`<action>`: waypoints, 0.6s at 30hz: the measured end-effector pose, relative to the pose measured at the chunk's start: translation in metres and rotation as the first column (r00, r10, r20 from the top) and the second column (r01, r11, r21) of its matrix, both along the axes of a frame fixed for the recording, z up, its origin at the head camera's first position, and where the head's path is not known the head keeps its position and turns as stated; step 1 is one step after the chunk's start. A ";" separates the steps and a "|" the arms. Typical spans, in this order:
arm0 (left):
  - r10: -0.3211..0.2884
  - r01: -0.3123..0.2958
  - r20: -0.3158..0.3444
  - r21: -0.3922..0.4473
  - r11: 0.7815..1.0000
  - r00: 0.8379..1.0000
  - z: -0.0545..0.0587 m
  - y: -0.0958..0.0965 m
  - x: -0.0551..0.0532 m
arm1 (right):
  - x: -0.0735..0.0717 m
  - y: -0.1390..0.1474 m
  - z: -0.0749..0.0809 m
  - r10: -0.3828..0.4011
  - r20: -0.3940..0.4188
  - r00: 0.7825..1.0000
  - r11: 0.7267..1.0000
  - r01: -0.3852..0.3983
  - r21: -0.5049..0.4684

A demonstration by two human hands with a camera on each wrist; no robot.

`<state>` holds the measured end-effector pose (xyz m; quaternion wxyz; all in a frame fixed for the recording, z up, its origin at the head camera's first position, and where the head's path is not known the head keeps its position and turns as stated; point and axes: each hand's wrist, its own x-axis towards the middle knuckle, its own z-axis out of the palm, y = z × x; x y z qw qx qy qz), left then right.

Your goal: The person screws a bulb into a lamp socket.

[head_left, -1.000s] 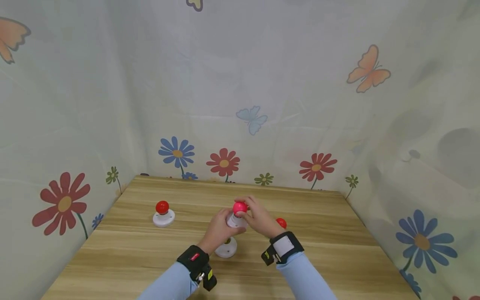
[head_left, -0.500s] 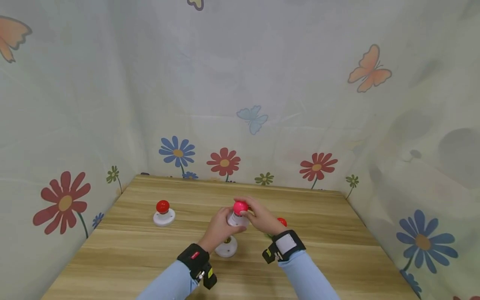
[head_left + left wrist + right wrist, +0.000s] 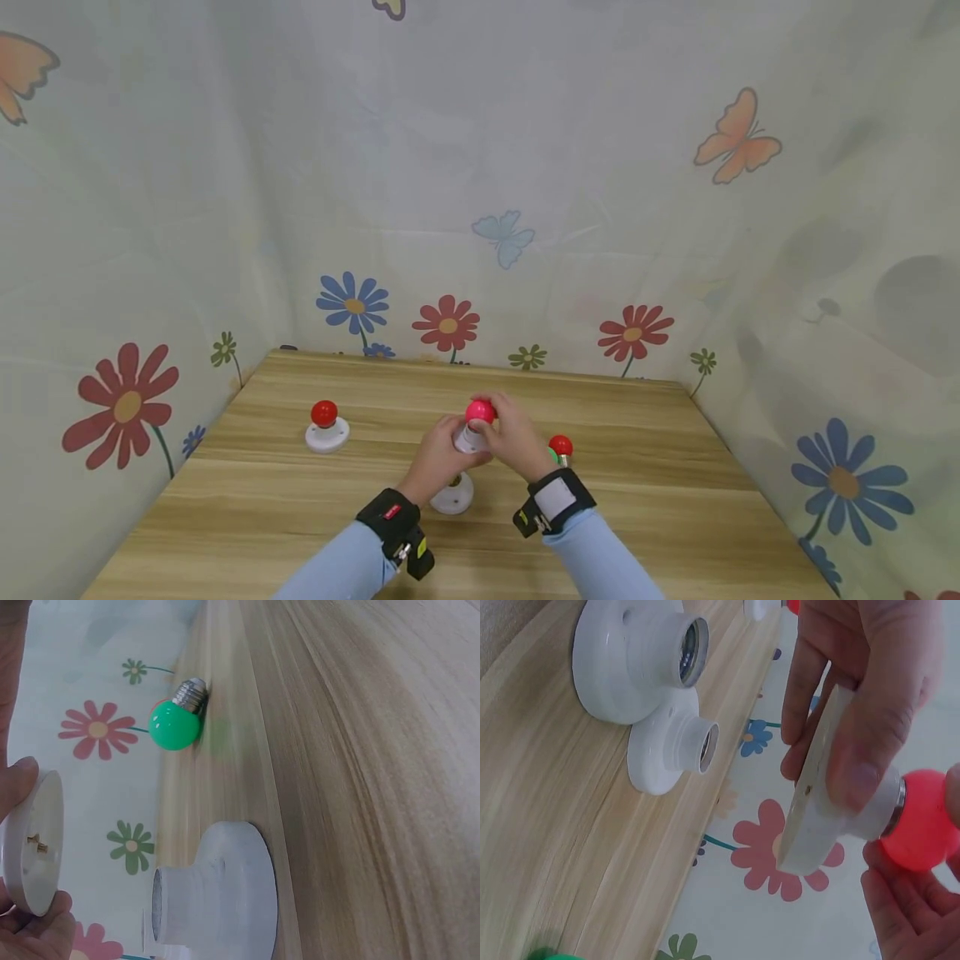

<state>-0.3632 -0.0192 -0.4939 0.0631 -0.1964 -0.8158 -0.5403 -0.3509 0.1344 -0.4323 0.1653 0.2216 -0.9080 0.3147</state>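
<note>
Above the middle of the table, my left hand [image 3: 435, 457] grips a round white lamp socket [image 3: 810, 810] by its base. A pinkish-red light bulb [image 3: 480, 412] sits in that socket, its metal collar showing in the right wrist view. My right hand [image 3: 519, 440] pinches the bulb between thumb and fingers. The socket's hollow underside, with brass contacts, faces the camera in the left wrist view, tilted. Below the hands a bare white socket [image 3: 453, 497] stands on the table, partly hidden by my left hand in the head view.
At the left of the wooden table [image 3: 247, 517], a red bulb [image 3: 325, 414] stands in a white socket [image 3: 327, 437]. Beyond my right wrist lie another red bulb [image 3: 561, 446] and a green bulb [image 3: 174, 726]. Two bare sockets show in the right wrist view. A flowered curtain [image 3: 450, 167] surrounds the table.
My right wrist has swung slightly left and toward me while the fingers stay at the bulb, uncovering more of the loose red and green bulbs. The left hand holds the socket almost still.
</note>
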 end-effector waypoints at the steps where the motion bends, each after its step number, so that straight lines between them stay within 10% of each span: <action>1: 0.005 -0.005 -0.002 0.001 1.000 1.000 0.000 0.000 0.000 | 0.001 -0.002 0.000 -0.017 -0.001 1.000 1.000 0.017 -0.008; 12: 0.056 -0.057 -0.019 -0.032 0.998 0.998 0.000 0.003 0.000 | 0.009 -0.017 -0.003 -0.149 -0.041 0.988 0.989 0.149 0.001; 18: 0.046 -0.046 -0.030 -0.021 0.999 0.998 -0.002 0.001 0.000 | 0.009 -0.013 -0.002 -0.077 -0.018 0.997 0.997 0.078 0.016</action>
